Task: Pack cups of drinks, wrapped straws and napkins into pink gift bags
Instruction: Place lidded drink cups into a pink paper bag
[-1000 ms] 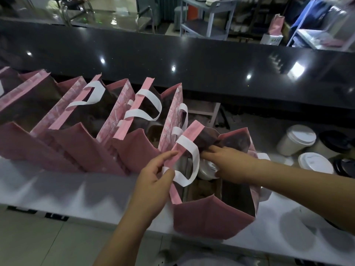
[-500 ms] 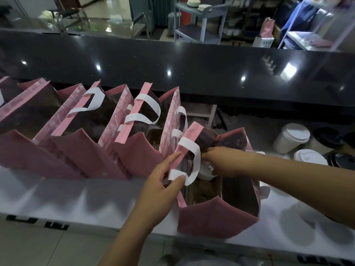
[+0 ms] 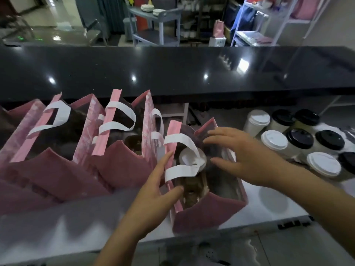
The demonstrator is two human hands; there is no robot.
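We steady the open pink gift bag (image 3: pixel 207 214), which stands near the front edge of the surface (image 3: pixel 86 214), with our left hand (image 3: pixel 153 191). The thumb reaches over the bag's left wall and straight fingers lie outside it, pinching the wall so the mouth stays open. A white-lidded cup (image 3: pixel 187 159) sits upright inside, under the white handle (image 3: pixel 178 140). Our right hand (image 3: pixel 247 156) hovers over the mouth, its fingers spread wide and holding nothing. Spare cups (image 3: pixel 274 140) cluster toward the right end within reach, and the other bags (image 3: pixel 119 164) line up to the left. We see no straws or napkins.
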